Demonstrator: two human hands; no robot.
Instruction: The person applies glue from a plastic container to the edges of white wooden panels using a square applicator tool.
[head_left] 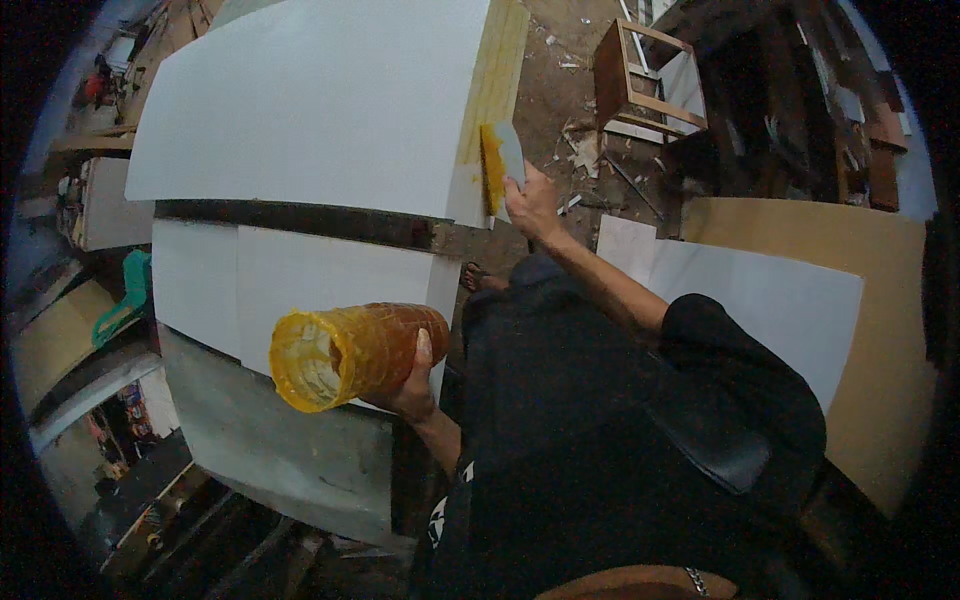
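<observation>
My left hand [413, 385] is wrapped around a wide plastic jar [395, 335], tipped on its side with its open mouth toward the left. Thick yellow glue coats the jar's rim and inner wall, and its outside is stained amber. In my right hand [533, 207] is a flat, pale spreader [508, 150], its left edge loaded with the same yellow glue. The spreader is at the right edge of a large white panel [310, 100]. Along that edge runs a yellowish glue-covered strip [497, 70]. Whether the spreader touches the strip is hard to make out.
Below the large panel lie more white boards [330, 270] and a grey sheet [280, 430]. A wooden frame [650, 85] stands on the littered floor at the upper right. Brown and white boards [780, 290] lie to my right. A green plastic object [125, 297] is at the left.
</observation>
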